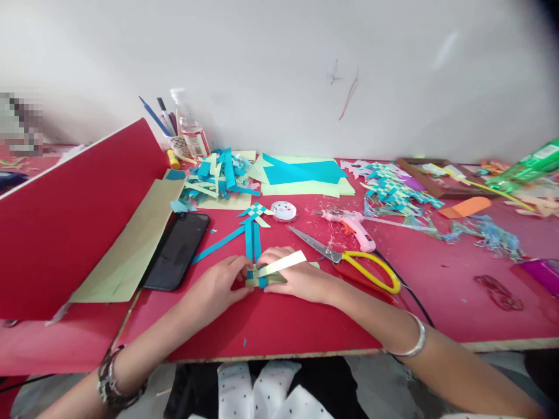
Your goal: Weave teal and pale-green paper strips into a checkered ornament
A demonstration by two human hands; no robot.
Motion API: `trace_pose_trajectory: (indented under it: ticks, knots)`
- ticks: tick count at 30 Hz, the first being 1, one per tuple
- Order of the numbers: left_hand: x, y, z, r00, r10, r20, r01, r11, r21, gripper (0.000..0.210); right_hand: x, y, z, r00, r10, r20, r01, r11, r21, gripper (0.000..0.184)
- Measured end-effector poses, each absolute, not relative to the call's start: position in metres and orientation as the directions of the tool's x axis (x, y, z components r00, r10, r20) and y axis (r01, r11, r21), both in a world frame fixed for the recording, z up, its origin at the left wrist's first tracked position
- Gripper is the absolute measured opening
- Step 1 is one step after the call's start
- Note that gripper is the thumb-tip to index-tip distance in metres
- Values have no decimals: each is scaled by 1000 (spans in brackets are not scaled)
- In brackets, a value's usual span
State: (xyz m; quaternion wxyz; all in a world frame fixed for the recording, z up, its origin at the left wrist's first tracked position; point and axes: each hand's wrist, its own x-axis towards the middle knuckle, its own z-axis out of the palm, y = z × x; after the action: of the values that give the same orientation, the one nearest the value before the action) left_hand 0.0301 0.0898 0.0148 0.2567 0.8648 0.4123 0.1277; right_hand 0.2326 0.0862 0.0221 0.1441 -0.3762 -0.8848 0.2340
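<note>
Blue and pale green paper strips (253,238) are woven together at the near middle of the red table. My left hand (222,282) pinches the woven part from the left. From the right, my right hand (290,276) grips the same strips, fingers curled over them. One pale green strip (283,263) lies across the back of my right hand. Just beyond the strips rests a small blue and green woven paper piece (254,213). A long blue strip (218,244) slants off to the left. My fingertips partly hide the weave.
Yellow-handled scissors (367,267) and a pink glue gun (353,224) lie to the right. A black phone (179,250) is at left, beside a red board (87,215). Behind are a strip pile (218,177), a white lid (283,210), a clear bottle (192,131) and finished woven pieces (393,189).
</note>
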Motion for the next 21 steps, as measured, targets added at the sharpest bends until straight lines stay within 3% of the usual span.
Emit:
trace_pose_trajectory:
  ticks: [10,21]
  knots:
    - [29,89,12,608,794,9,642,-498,583,15,227,89,21,-664,740,104,544,574,-612,15]
    - [28,92,13,637,770,-2,645,-532,548,9,229,87,17,-648,757,81,521,519,-678,14]
